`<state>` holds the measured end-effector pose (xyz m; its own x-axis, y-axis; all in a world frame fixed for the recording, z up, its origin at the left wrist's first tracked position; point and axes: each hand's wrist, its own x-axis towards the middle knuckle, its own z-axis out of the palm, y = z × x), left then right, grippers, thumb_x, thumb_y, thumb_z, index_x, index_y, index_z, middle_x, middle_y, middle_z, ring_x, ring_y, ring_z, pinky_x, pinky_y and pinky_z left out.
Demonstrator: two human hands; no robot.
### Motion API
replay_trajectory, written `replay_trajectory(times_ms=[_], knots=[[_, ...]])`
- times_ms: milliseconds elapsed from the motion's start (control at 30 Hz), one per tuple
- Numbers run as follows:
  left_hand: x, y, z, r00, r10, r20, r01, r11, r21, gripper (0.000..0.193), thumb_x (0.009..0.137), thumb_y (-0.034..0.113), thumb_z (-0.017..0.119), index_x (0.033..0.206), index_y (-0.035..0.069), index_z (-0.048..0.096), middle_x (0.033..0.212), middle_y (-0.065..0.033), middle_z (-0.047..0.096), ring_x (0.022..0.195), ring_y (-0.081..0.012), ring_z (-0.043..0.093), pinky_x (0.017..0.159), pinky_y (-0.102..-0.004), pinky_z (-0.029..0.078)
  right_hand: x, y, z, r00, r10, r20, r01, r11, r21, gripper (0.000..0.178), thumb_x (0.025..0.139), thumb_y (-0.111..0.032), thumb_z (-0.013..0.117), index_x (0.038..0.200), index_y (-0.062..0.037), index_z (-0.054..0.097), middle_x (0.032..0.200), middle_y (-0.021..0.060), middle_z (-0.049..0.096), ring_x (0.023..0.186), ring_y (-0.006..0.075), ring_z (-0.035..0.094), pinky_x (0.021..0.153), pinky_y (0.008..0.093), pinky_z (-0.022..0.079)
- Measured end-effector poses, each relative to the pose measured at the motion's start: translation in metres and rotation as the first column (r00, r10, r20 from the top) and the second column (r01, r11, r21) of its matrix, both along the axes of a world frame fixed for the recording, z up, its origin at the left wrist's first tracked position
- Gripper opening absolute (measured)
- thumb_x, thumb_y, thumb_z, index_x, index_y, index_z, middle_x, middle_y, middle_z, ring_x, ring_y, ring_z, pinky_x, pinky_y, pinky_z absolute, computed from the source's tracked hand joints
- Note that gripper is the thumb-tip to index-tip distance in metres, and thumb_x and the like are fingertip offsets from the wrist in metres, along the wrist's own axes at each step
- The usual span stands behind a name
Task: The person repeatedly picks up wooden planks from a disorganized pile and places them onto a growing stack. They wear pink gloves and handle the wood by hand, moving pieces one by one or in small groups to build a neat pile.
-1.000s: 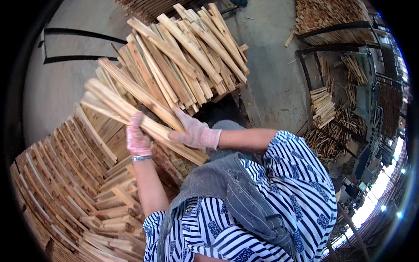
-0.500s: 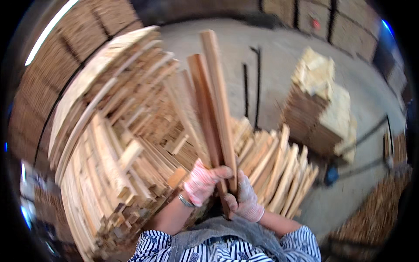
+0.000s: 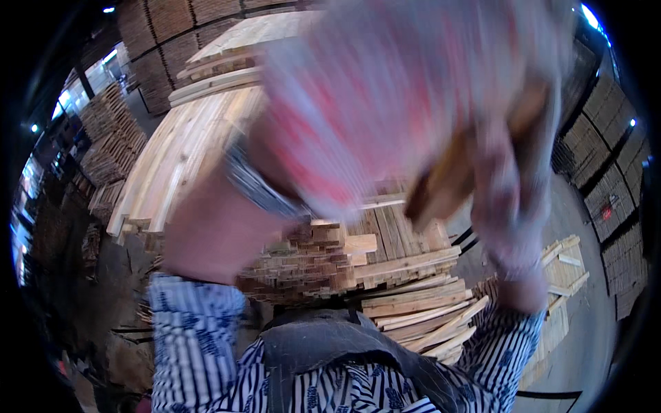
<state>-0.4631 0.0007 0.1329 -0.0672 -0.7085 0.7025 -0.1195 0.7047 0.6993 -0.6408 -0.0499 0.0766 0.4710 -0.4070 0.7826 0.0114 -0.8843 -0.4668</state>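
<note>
Stacked timber fills the shed behind the hands: tall bundles of boards (image 3: 620,158) along the right wall, more stacks (image 3: 110,131) at far left, and a grey concrete floor (image 3: 585,330) between them.

Head view — both hands are raised very close to the lens and heavily blurred. The left hand (image 3: 330,117), in a pink and white work glove with a dark band at the wrist, spreads across the upper middle of the picture; I cannot tell whether its fingers are closed on anything. The right hand (image 3: 516,158), gloved too, is curled around a wooden slat (image 3: 447,179), of which only a short brown stretch shows between the two gloves. That visible piece runs diagonally, lower end toward the lower left, upper end rising to the right behind the right glove; how far it reaches beyond is hidden, so its full long axis is a guess. Below lie a pile of slats (image 3: 385,275), a flat-topped stack of pale boards (image 3: 186,151), and loose slats (image 3: 564,261) on the floor.

The likely trouble is the slat, held high and near the face with a grip that looks partial — it could slip and fall onto the pile, or swing into the head. The striped sleeves (image 3: 200,323) and grey apron (image 3: 330,344) sit at the lower edge
</note>
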Motion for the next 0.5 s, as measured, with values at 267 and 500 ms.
replay_trajectory(times_ms=[267, 500], knots=[[0.119, -0.021, 0.083, 0.960, 0.076, 0.270, -0.058, 0.996, -0.072, 0.053, 0.090, 0.018, 0.074, 0.134, 0.002, 0.051, 0.122, -0.0093, 0.064, 0.110, -0.0196, 0.063, 0.097, -0.0331, 0.051, 0.108, -0.047, 0.096, 0.997, 0.031, -0.064, -0.037, 0.995, -0.096, 0.050, 0.098, -0.036, 0.055, 0.135, -0.0043, 0.045, 0.112, 0.0244, 0.066, 0.102, 0.0333, 0.068, 0.083, 0.0380, 0.056], [0.168, -0.033, 0.044, 0.994, 0.104, 0.042, -0.111, 0.967, 0.229, 0.048, 0.093, 0.016, 0.073, 0.134, 0.003, 0.052, 0.115, -0.0058, 0.067, 0.106, -0.0167, 0.065, 0.097, -0.0318, 0.052, 0.174, -0.050, 0.069, 0.993, 0.039, -0.115, -0.031, 0.997, 0.072, 0.082, 0.097, -0.034, 0.052, 0.151, 0.0054, 0.003, 0.111, 0.0363, 0.064, 0.108, 0.0478, 0.065, 0.092, 0.0486, 0.053]])
